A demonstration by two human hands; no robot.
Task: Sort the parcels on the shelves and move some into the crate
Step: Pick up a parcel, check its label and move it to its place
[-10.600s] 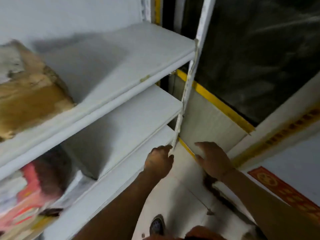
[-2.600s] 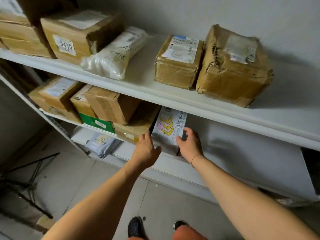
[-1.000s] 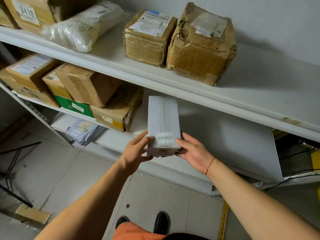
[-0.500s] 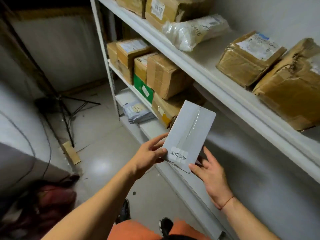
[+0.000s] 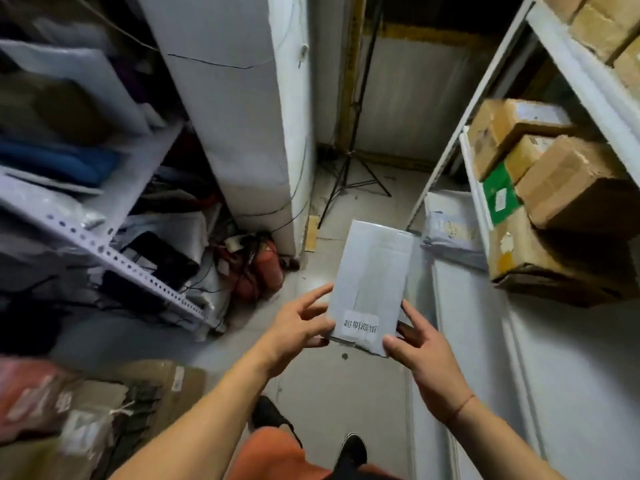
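A white rectangular parcel [image 5: 372,278] with a small printed label near its near end is held out in front of me over the floor. My left hand [image 5: 299,322] grips its near left corner with thumb and fingers. My right hand [image 5: 420,351] holds the near right corner from beneath and beside. On the right, the white shelves [image 5: 474,188] carry several brown cardboard parcels [image 5: 568,181], a green box [image 5: 498,199] and a grey bag parcel [image 5: 450,237]. No crate is plainly in view.
A cluttered perforated metal rack [image 5: 114,254] fills the left side. Red items and cables [image 5: 256,268] lie on the floor by a white pillar [image 5: 242,116]. A black tripod [image 5: 353,168] stands at the back. Bagged parcels [image 5: 86,410] lie at lower left.
I have turned left, away from the shelves, carrying the white parcel in both hands. The shelves have slid to the right edge and the aisle floor and left rack have come into view.
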